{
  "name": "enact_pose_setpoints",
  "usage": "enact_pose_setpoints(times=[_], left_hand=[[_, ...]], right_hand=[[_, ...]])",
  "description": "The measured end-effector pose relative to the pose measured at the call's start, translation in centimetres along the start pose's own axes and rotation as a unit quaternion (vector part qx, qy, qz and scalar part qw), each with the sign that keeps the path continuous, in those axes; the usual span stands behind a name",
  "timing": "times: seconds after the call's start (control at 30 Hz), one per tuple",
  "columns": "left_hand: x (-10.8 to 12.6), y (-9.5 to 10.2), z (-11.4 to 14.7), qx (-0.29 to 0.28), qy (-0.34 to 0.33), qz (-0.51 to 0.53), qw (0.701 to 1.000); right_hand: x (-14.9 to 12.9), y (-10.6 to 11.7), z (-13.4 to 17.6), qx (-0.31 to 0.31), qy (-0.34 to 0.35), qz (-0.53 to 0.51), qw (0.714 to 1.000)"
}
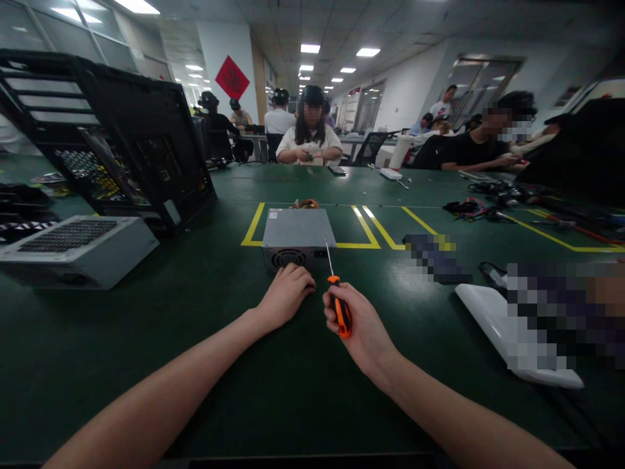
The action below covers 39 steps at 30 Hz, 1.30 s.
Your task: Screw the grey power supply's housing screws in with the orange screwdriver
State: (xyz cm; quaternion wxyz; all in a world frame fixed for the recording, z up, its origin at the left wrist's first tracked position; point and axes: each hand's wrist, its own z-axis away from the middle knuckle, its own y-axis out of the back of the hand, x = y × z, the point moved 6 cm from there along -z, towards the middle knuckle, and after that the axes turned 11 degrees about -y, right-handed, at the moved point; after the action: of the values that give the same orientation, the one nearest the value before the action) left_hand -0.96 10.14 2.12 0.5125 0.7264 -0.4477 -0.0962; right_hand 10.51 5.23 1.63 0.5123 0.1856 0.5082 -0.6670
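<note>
A grey computer power supply [299,228] lies on the green table ahead of me, its fan side facing me and coloured cables behind it. My left hand [287,294] rests on the table against the lower front of this unit, below the fan grille. Its fingers are loosely bent and lie side by side, with nothing visible in them. In my right hand [356,319] is an orange and black screwdriver [344,318], gripped by the handle. The shaft points up and away, and its tip appears in front of the unit's right side; whether they touch I cannot tell.
To the left stand an open black computer case [131,143] and a second power supply [83,251]. Yellow tape [359,246] marks the table. On the right are a white device [493,319], a blurred dark object [434,257] and loose cables [476,208]. A person [311,133] sits opposite.
</note>
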Motion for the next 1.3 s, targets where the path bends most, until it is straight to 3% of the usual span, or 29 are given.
enact_pose_setpoints(times=[0.1,0.23,0.33,0.43,0.67,0.9,1.0,1.1,1.3], left_hand=[[-1.0,1.3,-0.2,0.083,0.075,0.168,0.979],[-2.5,3.0,-0.3,0.202,0.145,0.409,0.878],[-3.0,3.5,-0.4,0.231,0.169,0.515,0.808],[-3.2,3.5,-0.4,0.232,0.192,0.561,0.771],[-3.2,3.6,-0.3,0.229,0.204,0.577,0.757],[-3.2,5.0,-0.6,0.146,0.158,0.542,0.812],[-3.3,5.2,-0.4,0.117,0.166,0.539,0.817],[-3.3,5.0,-0.3,0.113,0.185,0.556,0.802],[-3.0,4.1,-0.3,0.144,0.201,0.635,0.732]], right_hand=[[0.5,-0.4,0.3,-0.013,-0.028,0.014,0.999],[1.6,-1.1,0.9,-0.048,-0.076,0.036,0.995],[2.1,-1.3,1.2,-0.049,-0.097,0.044,0.993],[2.3,-1.4,1.1,-0.051,-0.100,0.046,0.993],[2.4,-1.2,1.0,-0.050,-0.103,0.047,0.992],[2.4,-1.3,0.9,-0.054,-0.093,0.073,0.991],[2.7,-1.2,0.9,-0.052,-0.103,0.073,0.991],[2.8,-1.4,1.0,-0.069,-0.105,0.062,0.990],[2.2,-1.6,1.1,-0.092,-0.082,0.045,0.991]])
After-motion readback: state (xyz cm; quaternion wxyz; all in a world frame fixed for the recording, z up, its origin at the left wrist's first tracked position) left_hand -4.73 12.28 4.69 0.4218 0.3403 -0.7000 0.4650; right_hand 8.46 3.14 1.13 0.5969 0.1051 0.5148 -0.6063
